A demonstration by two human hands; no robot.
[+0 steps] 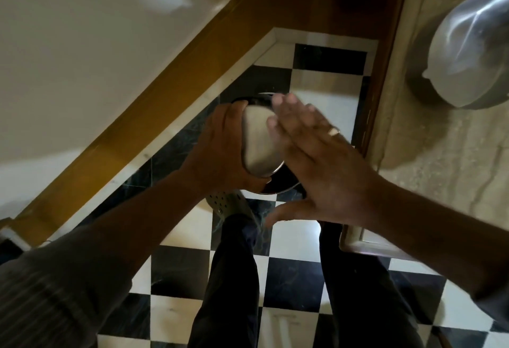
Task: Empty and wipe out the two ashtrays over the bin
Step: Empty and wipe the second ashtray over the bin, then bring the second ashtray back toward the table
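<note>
A round steel ashtray is turned with its underside toward me, tilted on edge above the bin, whose dark opening and metal rim show just below it. My left hand grips the ashtray by its left rim. My right hand is flat and open, fingers together, against or just beside the ashtray's right side; it is blurred, so contact is unclear. A ring is on one finger. Another steel piece, domed and shiny, lies on the stone counter at the upper right.
A stone counter with a wooden edge runs along the right. A wooden skirting and cream wall close the left. Black-and-white floor tiles lie below, with my legs and a perforated shoe standing near the bin.
</note>
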